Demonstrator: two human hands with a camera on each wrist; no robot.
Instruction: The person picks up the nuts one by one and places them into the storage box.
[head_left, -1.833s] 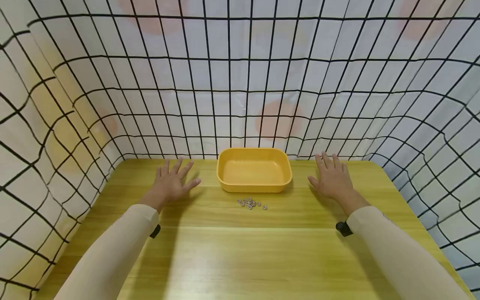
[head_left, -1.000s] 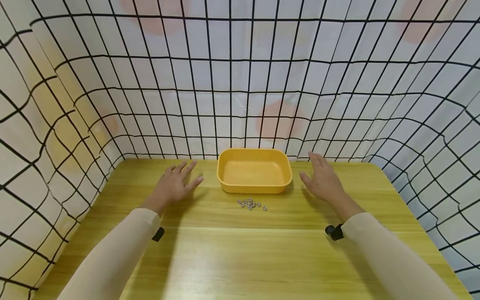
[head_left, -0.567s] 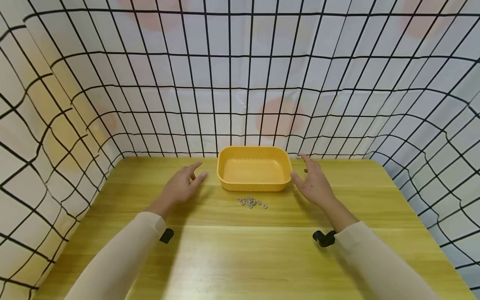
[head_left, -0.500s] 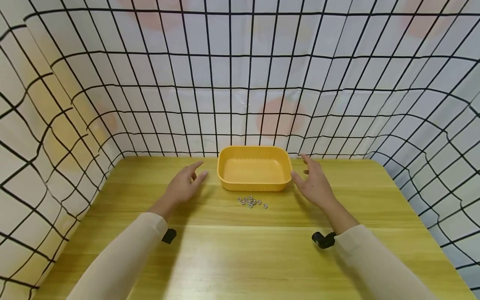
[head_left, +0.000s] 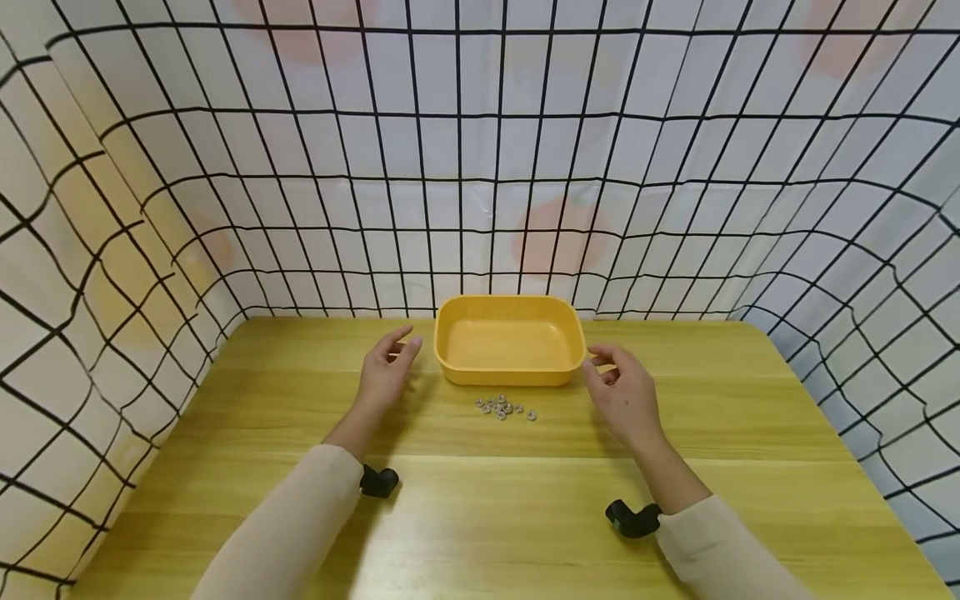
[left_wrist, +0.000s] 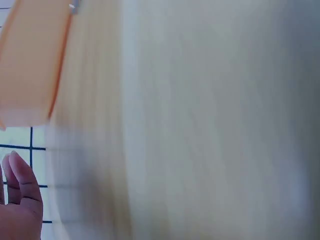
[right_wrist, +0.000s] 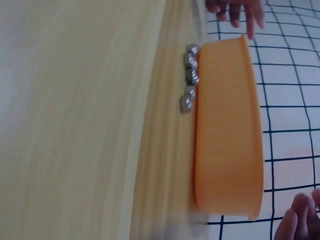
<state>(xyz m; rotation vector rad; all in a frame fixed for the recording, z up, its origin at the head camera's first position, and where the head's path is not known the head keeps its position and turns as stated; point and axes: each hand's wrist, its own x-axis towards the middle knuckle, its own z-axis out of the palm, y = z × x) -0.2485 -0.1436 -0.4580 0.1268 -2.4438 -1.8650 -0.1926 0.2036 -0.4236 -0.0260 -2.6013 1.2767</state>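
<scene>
A shallow yellow tray (head_left: 510, 377) with rounded corners stands near the back of the wooden table; it looks orange in the right wrist view (right_wrist: 227, 125). Just in front of its near wall lie several small metal nuts (head_left: 502, 407), also seen as a row of nuts (right_wrist: 191, 75) in the right wrist view. My left hand (head_left: 384, 373) is a short way left of the tray, fingers loosely bent, holding nothing. At the tray's right end is my right hand (head_left: 624, 392), its fingertips close to the rim and its fingers loosely bent, with nothing in it.
A black grid net (head_left: 495, 179) over white cloth rises behind the table and along both sides. The wooden tabletop (head_left: 480, 525) stretches in front of the nuts. Each wrist wears a small black camera (head_left: 633, 519).
Both hands have come inward toward the tray from wide apart, and their spread fingers have bent. The right hand has also drawn back slightly. Tray and nuts stay where they were.
</scene>
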